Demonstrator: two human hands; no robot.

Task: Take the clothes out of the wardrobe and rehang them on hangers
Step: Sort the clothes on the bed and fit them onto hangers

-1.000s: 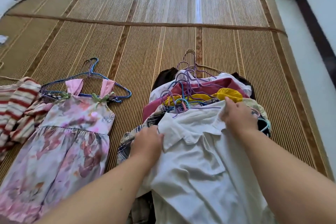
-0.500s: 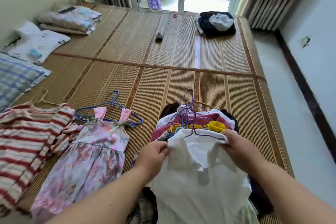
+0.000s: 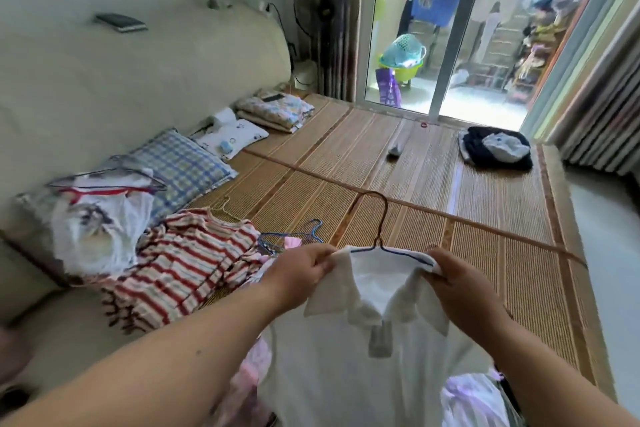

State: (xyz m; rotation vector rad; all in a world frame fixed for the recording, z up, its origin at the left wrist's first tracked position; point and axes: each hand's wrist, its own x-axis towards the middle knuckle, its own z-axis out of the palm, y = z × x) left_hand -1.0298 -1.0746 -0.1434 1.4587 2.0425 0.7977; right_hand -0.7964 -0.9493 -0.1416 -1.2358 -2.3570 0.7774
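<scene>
Both hands up in front of the chest, over the woven mat [image 3: 485, 253]. The left hand [image 3: 304, 274] pinches the white shirt [image 3: 363, 357] at its left shoulder edge, thumb on top, fingers curled under the cloth. The right hand [image 3: 457, 284] grips the opposite shoulder the same way, fingers wrapped round the fabric. The shirt is held up between them, collar open toward the camera, body hanging down and out of the bottom of the view. A wire hanger [image 3: 382, 218] sits inside the neckline, its arms running under the collar toward each hand and its hook standing up above the shirt; whether the fingers also clamp the hanger ends I cannot tell. To the left, on the mat and just beside the left forearm, lies a red-striped garment [image 3: 187, 267], with a blue hanger [image 3: 311, 232] showing past its far edge. Further left a pale garment [image 3: 97, 229] on a red hanger leans against the padded headboard [image 3: 138, 73], next to a checked pillow [image 3: 180, 166]. Well apart, near the sliding glass door [image 3: 440, 45], a dark clothes pile [image 3: 495, 152] rests on the mat. A standing fan [image 3: 325, 7] is in the corner.
</scene>
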